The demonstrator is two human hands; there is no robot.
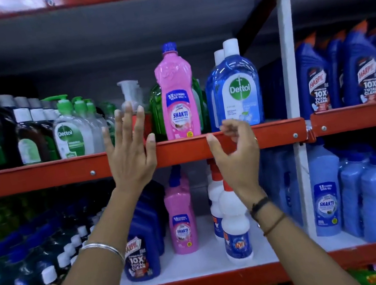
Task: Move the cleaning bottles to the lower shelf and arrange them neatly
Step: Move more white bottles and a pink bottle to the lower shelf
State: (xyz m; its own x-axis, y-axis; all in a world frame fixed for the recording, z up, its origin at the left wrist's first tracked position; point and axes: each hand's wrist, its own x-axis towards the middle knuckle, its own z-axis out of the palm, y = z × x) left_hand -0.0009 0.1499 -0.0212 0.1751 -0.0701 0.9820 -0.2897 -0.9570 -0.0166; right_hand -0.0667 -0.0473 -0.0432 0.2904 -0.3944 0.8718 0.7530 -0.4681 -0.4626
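A pink Shakti bottle [177, 94] with a blue cap stands upright at the front of the upper shelf [38, 176]. My left hand [131, 149] is raised flat and open just left of it, fingers spread, touching nothing. My right hand [235, 149] hovers by the shelf's red front edge, below and right of that bottle, fingers loosely curled and empty. On the lower shelf [202, 264] stands another pink Shakti bottle [181, 218], with white bottles [235, 224] to its right and a dark blue Harpic bottle [141, 254] to its left.
Blue Dettol bottles [235, 92] stand right of the upper pink bottle, green bottles behind it, Dettol pump bottles [73, 134] to the left. A white upright post [289, 63] divides the bays. Harpic [316, 81] and light blue Shakti bottles [325, 196] fill the right bay.
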